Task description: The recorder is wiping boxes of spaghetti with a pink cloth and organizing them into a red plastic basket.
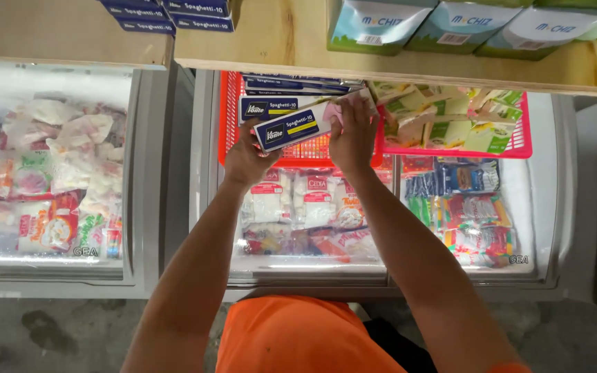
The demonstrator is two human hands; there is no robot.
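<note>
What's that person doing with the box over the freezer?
A person in an orange shirt holds a long blue and white pasta box with both hands: the left hand at its near end, the right hand farther along. The box is above an orange basket resting on a glass-topped freezer of frozen packets.

Both hands are gripping one long blue-and-white pasta box, tilted, over the red basket sitting on the freezer lid. The left hand is clutching its lower end, the right hand is closing over its upper end. More blue boxes are lying in the basket; green packets are filling the pink basket alongside.
</note>
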